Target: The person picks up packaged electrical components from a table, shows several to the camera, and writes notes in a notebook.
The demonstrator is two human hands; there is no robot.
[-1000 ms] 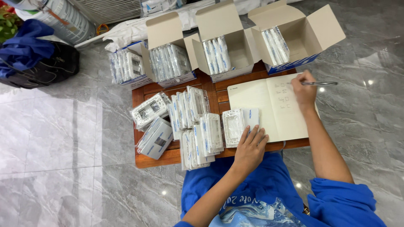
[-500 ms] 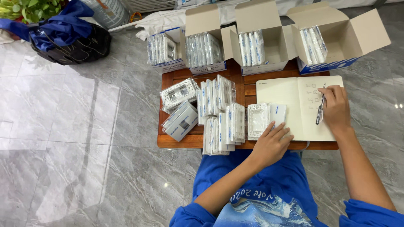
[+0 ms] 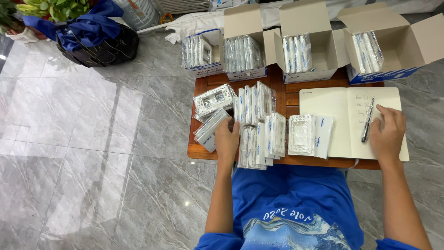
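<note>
On wooden table (image 3: 286, 95): left hand (image 3: 226, 139) fingers spread on packet stack (image 3: 257, 139); right hand (image 3: 387, 132), 3 o'clock, fingers loose, pen (image 3: 367, 120) on notebook (image 3: 333, 120).

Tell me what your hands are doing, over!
Left hand open on upright stack of clear-wrapped white plastic plates. Right hand flat on open cream notebook, dark pen under fingers. Nothing blocking.
</note>
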